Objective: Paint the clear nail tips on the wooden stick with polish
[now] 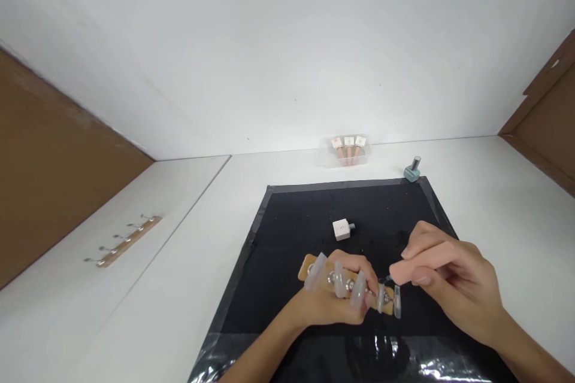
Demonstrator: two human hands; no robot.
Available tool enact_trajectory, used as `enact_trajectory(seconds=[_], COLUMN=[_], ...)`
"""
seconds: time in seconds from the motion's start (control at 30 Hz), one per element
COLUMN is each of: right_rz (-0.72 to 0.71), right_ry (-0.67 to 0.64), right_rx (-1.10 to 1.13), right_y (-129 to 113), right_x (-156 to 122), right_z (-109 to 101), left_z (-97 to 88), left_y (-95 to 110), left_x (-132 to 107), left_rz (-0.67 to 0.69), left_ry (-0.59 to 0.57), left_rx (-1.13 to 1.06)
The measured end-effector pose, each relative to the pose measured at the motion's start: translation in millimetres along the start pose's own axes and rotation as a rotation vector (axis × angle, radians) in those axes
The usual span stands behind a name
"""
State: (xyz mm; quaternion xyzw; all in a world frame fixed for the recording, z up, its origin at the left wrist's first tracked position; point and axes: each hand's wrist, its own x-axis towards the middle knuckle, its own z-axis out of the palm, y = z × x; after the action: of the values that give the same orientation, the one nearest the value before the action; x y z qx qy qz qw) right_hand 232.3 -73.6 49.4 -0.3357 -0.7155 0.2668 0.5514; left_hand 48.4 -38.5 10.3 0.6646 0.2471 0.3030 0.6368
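My left hand (332, 305) is closed around a wooden nail display stand (307, 264), which tilts down to the right. Several clear, long false nails (340, 279) stick up from the metal holders along it. In my right hand (467, 287) is a nail polish brush (422, 263), pinched by its peach-coloured cap. Its thin tip points left, close to the false nails at the stand's right end; whether it touches one I cannot tell. Just beyond my hands, a small white square nail polish bottle (341, 229) with writing on it lies on the black mat (291, 221).
At the back, a clear plastic box (348, 158) holds three bottles with peach caps. A teal bottle with a silver cap (412, 169) stands by the mat's far right corner. Far left on the white table (188, 215) lies another wooden stand (128, 243) with metal holders.
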Motion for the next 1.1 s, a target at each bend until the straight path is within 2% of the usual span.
enact_trajectory(seconds=[0.43, 1.1], right_rz=[-0.036, -0.004], right_ry=[-0.003, 0.010], right_rx=[-0.015, -0.036], right_y=[0.7, -0.3], right_x=[-0.3, -0.6], right_z=[-0.3, 1.0], left_z=[1.1, 1.0], left_y=[2.3, 1.5], left_x=[1.2, -0.9], left_rz=[-0.004, 0.000], left_ry=[0.008, -0.012], left_rx=[0.002, -0.009])
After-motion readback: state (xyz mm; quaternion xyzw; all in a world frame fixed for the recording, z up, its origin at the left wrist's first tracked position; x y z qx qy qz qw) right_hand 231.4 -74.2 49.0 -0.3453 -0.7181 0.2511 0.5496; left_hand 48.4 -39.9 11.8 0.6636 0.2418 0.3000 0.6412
